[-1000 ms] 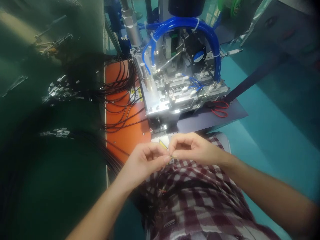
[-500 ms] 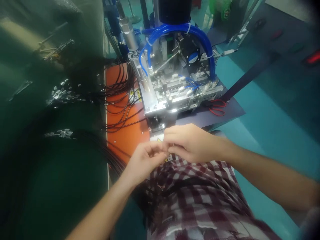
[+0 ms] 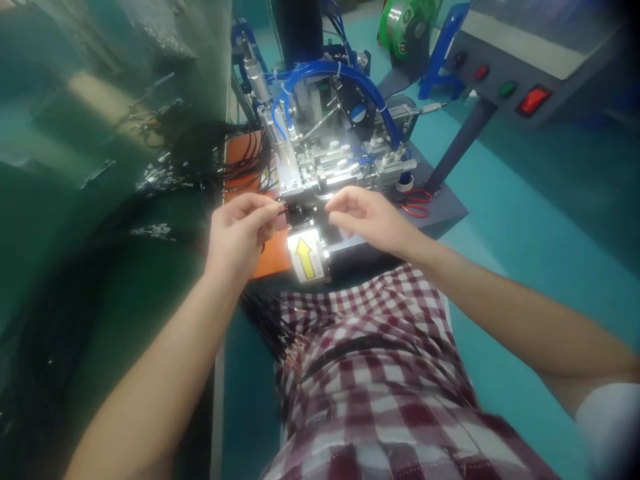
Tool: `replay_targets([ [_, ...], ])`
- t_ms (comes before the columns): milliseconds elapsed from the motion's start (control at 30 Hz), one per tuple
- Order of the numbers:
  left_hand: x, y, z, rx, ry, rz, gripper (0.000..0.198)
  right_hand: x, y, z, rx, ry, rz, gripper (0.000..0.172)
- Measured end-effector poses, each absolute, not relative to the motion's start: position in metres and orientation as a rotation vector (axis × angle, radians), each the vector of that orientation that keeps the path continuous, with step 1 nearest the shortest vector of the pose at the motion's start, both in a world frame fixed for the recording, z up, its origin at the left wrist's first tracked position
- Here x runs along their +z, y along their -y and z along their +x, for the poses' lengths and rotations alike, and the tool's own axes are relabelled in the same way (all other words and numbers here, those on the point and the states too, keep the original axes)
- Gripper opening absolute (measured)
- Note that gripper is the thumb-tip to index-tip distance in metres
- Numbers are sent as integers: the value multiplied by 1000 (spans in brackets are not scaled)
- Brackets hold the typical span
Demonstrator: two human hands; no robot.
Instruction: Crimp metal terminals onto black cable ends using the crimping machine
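Observation:
My left hand (image 3: 240,230) is pinched on the end of a thin black cable (image 3: 283,208), held against the front of a small metal machine (image 3: 320,167) with blue air hoses (image 3: 320,70). My right hand (image 3: 367,217) hovers just right of it at the machine's front, fingers loosely curled, holding nothing I can see. Below the hands sits a white block with a yellow arrow label (image 3: 306,259). More black cables (image 3: 280,327) lie across my checked lap cloth (image 3: 370,373).
A heap of black cables with metal ends (image 3: 170,167) covers the green table on the left, over an orange mat (image 3: 273,257). Red-handled scissors (image 3: 415,202) lie right of the machine. A control box with red and green buttons (image 3: 505,87) stands at the back right.
Both hands moved up from my lap to the machine's front and parted. The left carried the cable end there; the right let go. My view tilted upward.

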State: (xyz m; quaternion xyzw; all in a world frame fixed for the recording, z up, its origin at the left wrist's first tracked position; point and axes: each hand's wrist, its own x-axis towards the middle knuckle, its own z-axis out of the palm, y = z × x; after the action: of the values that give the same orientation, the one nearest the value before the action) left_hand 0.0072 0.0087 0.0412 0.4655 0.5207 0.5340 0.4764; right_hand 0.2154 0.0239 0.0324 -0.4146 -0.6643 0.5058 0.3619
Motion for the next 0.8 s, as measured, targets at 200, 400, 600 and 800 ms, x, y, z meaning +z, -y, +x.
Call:
replay_targets([
  [200, 41, 1, 11, 1203, -1270, 1171, 9, 30, -5, 237, 1333, 1670, -1149, 3],
  [400, 20, -3, 15, 1172, -1277, 1113, 15, 17, -8, 231, 1392, 1676, -1134, 4],
  [600, 13, -9, 11, 1085, -1249, 992, 21, 4, -17, 198, 1408, 1637, -1200, 16],
  [800, 14, -16, 3, 1011, -1246, 880, 22, 3, -28, 163, 1366, 1464, -1247, 13],
])
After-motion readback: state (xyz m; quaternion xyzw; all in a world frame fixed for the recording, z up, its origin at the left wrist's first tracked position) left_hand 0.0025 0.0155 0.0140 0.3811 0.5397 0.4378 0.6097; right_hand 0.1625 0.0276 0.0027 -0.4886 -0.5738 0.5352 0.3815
